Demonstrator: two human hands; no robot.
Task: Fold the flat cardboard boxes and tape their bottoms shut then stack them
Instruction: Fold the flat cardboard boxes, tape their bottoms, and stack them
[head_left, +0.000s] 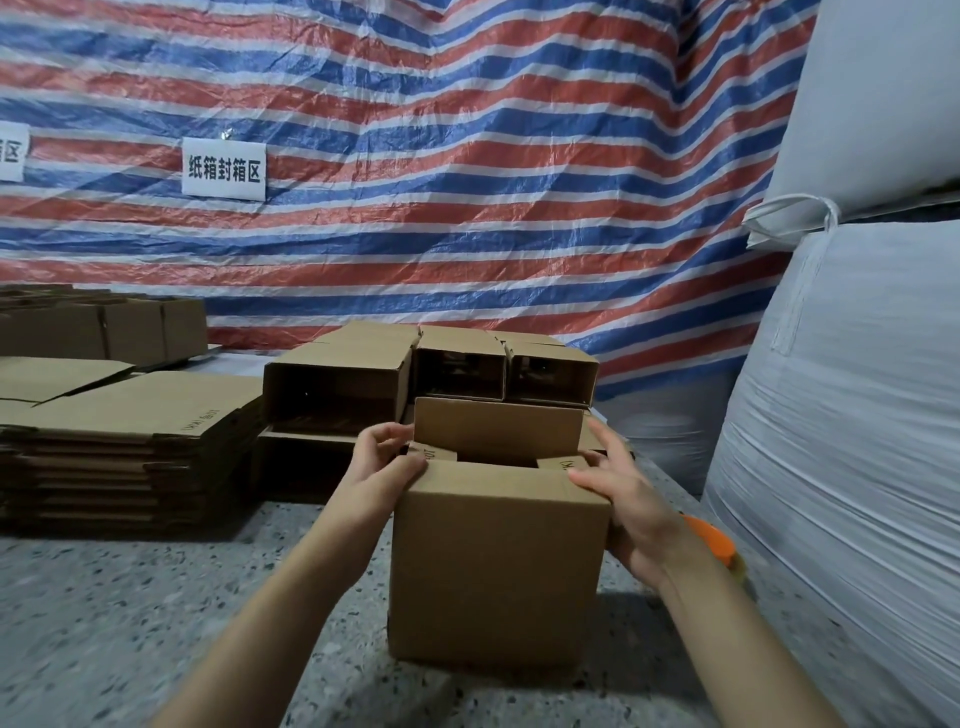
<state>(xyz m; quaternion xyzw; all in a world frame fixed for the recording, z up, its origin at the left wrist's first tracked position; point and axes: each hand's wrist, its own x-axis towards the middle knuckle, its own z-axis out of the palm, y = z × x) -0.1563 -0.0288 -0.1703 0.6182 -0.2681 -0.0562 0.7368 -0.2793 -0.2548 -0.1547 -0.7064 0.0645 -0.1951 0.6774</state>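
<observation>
A cardboard box (498, 577) stands upright on the speckled bench (156, 623). The left hand (382, 470) and right hand (631, 499) grip its top edges, fingers curled over the flaps, whose print is unreadable. Behind, a white sign (224, 169) reads "纸箱封箱区".

Left hand (382, 470) and right hand (626, 499) forward, fingers curled, forearms converging
</observation>
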